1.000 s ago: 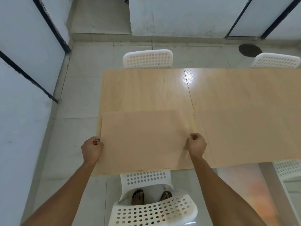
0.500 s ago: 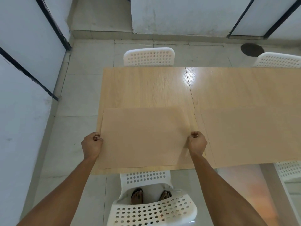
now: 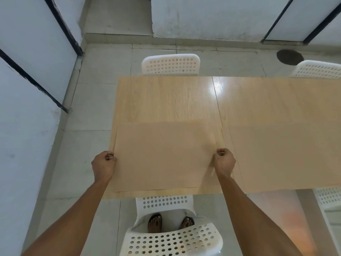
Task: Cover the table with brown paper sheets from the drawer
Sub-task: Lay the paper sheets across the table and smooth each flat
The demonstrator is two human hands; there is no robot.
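Brown paper sheet [image 3: 162,156] lay over the near left part of a pale wooden table [image 3: 166,100], seen from a head-worn camera looking steeply down. The left hand [image 3: 103,166] pinched the sheet's left edge about halfway along, fingers curled into a loose fist around it, and the right hand [image 3: 225,160] pinched the right edge in the same way, so the sheet was stretched between the two grips, with its far edge reaching toward the middle of the table and its near edge just short of the table's near edge. A second brown sheet [image 3: 287,156] lay flat on the table just to the right, with a narrow strip of bare wood between the two (whether the held sheet was fully resting on the wood or slightly raised could not be told). The paper looked thin, light and floppy, likely to crease or slide on the glossy tabletop, so holding it at opposite side edges seemed the sensible way to keep it flat and steer it. The far half of the table was bare wood. White perforated plastic chairs [image 3: 170,64] stood at the far side and near side, and the person's feet showed below on a grey tiled floor.
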